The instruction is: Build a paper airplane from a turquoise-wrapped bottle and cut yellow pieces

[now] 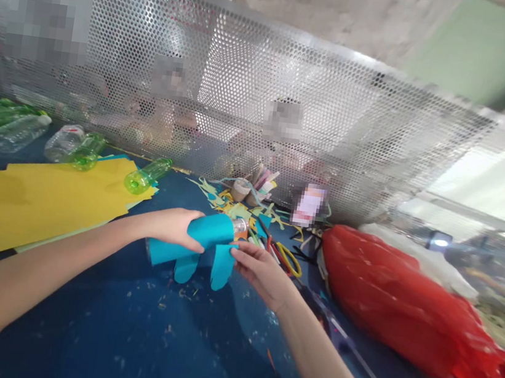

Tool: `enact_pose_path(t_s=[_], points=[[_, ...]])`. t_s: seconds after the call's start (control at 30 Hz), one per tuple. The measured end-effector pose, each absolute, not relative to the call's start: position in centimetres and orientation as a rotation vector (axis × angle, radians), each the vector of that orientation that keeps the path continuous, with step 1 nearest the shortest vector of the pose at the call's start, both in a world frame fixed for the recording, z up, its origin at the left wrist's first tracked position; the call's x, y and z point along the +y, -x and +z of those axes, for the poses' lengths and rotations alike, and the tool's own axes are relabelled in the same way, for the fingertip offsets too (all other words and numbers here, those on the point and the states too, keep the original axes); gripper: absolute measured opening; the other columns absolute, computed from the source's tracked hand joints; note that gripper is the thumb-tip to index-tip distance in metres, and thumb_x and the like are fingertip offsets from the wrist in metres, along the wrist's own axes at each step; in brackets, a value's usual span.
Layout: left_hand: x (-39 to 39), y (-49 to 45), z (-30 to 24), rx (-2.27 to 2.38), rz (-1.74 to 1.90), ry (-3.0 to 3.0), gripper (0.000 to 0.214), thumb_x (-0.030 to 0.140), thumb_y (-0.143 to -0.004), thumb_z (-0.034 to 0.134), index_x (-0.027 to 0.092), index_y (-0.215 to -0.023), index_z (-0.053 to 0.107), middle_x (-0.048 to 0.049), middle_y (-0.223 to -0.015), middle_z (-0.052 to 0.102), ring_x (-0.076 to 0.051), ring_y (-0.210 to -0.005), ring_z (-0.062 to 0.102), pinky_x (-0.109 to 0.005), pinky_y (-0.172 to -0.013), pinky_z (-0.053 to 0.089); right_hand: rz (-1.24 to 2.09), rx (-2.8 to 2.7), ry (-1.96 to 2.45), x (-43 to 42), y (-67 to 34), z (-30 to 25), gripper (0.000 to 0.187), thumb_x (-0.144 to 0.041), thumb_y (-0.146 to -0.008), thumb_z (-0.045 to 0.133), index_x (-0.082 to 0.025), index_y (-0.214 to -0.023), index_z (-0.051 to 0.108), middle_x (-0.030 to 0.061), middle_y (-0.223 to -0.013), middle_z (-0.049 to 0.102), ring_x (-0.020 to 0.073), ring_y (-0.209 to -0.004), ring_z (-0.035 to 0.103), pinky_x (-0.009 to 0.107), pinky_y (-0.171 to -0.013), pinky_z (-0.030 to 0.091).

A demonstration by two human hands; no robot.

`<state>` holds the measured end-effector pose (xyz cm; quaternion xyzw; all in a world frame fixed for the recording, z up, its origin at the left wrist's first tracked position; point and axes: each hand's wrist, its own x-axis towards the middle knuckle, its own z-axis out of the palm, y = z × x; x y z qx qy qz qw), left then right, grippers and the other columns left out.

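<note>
While the left hand (177, 227) is closed round the blue-wrapped bottle (202, 237), the right hand (260, 270) pinches a paper flap (222, 269) at its neck end. Bottle held above the bench (122, 333), long axis left to right, between both hands. Plastic bottles (64, 142) lie by yellow sheets (46, 199); red bag (395, 307) right, contents hidden.

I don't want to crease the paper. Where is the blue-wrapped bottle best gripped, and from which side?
Probably around the middle of the blue-wrapped bottle, from above, fingers curled over the round body as the left hand does. It lies sideways, bare neck to the right, and two paper flaps hang underneath, where the right hand touches one, so coming from below would likely bend them.
</note>
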<state>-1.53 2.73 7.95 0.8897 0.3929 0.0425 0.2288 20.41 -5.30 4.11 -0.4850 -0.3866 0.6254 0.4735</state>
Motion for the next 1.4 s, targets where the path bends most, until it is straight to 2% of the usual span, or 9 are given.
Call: enact_pose_path(t_s=[0.13,0.4,0.73,1.1,1.4], points=[[2.4,1.5,7.9,1.05,0.181,-2.458,0.083,0.062,-0.061,0.059,0.02,-0.131,0.042,-0.0089,-0.128,0.053,-0.031,-0.112,0.051,-0.033,-0.084,0.043,1.498,-0.944,1.2,-5.5,-20.0,4.3,0.026,-0.031,-0.056,0.081,-0.018,-0.075,0.07,-0.0003,-0.074,0.068,0.0115,-0.071,0.061,0.025,-0.076,0.047],[1.7,1.3,8.3,1.013,0.197,-2.468,0.078,0.057,-0.062,0.061,0.024,-0.13,0.042,-0.0056,-0.12,0.058,-0.028,-0.103,0.056,-0.032,-0.079,0.044,1.483,-1.033,1.258,-5.6,-20.4,4.7,0.025,-0.034,-0.059,0.08,-0.014,-0.069,0.067,0.0012,-0.071,0.067,0.011,-0.066,0.06,0.025,-0.07,0.046],[1.1,1.2,8.8,0.964,0.216,-2.483,0.07,0.052,-0.063,0.062,0.025,-0.126,0.045,-0.0046,-0.121,0.058,-0.026,-0.103,0.056,-0.031,-0.08,0.044,1.502,-1.025,1.314,-6.0,-20.3,5.6,0.024,-0.033,-0.058,0.079,-0.015,-0.067,0.067,0.0012,-0.068,0.068,0.0129,-0.064,0.06,0.027,-0.068,0.046],[0.9,1.0,8.9,0.986,0.177,-2.482,0.072,0.053,-0.061,0.062,0.026,-0.126,0.046,-0.0056,-0.121,0.058,-0.027,-0.103,0.056,-0.033,-0.079,0.044,1.51,-1.058,1.335,-6.0,-20.4,5.5,0.026,-0.036,-0.06,0.077,-0.014,-0.068,0.067,0.0029,-0.067,0.067,0.0164,-0.065,0.063,0.032,-0.072,0.048],[0.3,0.8,8.8,0.977,0.263,-2.534,0.072,0.047,-0.063,0.063,0.026,-0.128,0.041,-0.0055,-0.118,0.059,-0.027,-0.103,0.056,-0.034,-0.079,0.043,1.422,-1.075,1.411,-5.9,-20.3,5.1,0.03,-0.043,-0.057,0.077,-0.016,-0.066,0.065,0.0027,-0.058,0.065,0.0185,-0.06,0.062,0.031,-0.06,0.048]])
